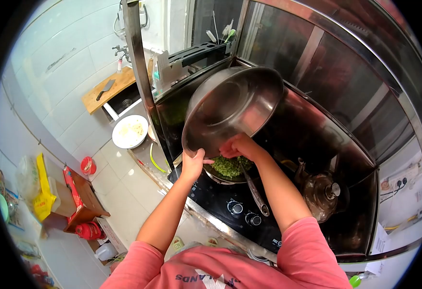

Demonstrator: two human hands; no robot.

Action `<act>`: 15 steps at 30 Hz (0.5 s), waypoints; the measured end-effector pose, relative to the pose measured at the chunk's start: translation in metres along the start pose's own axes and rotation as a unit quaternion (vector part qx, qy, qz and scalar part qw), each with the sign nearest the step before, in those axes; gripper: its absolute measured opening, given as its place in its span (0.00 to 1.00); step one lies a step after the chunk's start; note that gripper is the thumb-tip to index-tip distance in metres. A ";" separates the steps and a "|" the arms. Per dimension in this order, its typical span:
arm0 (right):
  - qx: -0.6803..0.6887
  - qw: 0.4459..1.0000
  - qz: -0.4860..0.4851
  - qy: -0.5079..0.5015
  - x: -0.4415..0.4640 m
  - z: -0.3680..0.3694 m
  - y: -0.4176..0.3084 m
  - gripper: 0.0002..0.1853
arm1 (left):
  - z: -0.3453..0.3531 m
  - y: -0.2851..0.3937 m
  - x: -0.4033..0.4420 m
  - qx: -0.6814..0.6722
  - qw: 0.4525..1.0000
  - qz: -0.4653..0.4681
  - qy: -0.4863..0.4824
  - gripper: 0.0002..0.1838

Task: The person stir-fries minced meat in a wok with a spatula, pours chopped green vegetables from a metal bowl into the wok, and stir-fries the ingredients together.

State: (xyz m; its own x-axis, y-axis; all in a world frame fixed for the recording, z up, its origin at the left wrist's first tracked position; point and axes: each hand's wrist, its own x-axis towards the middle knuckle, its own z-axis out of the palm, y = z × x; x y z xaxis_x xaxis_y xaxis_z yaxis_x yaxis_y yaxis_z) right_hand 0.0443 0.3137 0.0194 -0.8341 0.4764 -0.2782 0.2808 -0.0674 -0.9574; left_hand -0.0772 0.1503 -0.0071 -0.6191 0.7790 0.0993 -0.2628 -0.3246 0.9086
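Observation:
A large stainless steel basin is tipped on its side above the stove, its mouth facing right and down. My left hand grips its lower rim, thumb on the near side. My right hand is at the basin's lower inside edge, fingers bent toward the metal and partly in shade; I see nothing held in it. Under both hands, chopped green vegetables fill a pan, mostly hidden by the basin and my right arm. A metal utensil rests in the greens, its handle pointing toward me.
A glass kettle stands on the stove at right. Two knobs face me. At left are a white bowl with pale food and a cutting board bearing a cleaver. A metal post rises beside the stove.

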 end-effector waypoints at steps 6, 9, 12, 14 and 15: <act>-0.146 0.988 0.043 -0.002 -0.013 -0.013 -0.007 0.14 | 0.003 0.007 0.004 -0.025 1.000 0.002 0.002 0.19; -0.104 0.993 0.021 -0.042 -0.007 -0.006 -0.007 0.14 | 0.005 0.006 0.005 -0.022 1.000 0.006 0.000 0.19; -0.155 0.986 0.055 0.012 -0.010 -0.003 0.000 0.15 | 0.003 0.004 0.004 -0.023 0.999 0.026 0.005 0.21; -0.205 0.974 0.086 0.045 -0.015 -0.004 0.003 0.15 | 0.001 0.008 0.005 -0.034 0.999 0.017 -0.001 0.21; -0.215 0.974 0.073 0.020 -0.018 -0.006 0.004 0.15 | 0.000 0.009 0.006 -0.035 0.999 0.017 0.000 0.21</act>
State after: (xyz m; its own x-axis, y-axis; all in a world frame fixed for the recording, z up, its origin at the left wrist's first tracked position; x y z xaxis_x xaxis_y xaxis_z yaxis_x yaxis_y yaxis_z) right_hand 0.0632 0.3106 0.0207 -0.7538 0.5239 -0.3966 0.5745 0.2327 -0.7847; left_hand -0.0828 0.1520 0.0020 -0.6279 0.7675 0.1292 -0.2932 -0.3870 0.8743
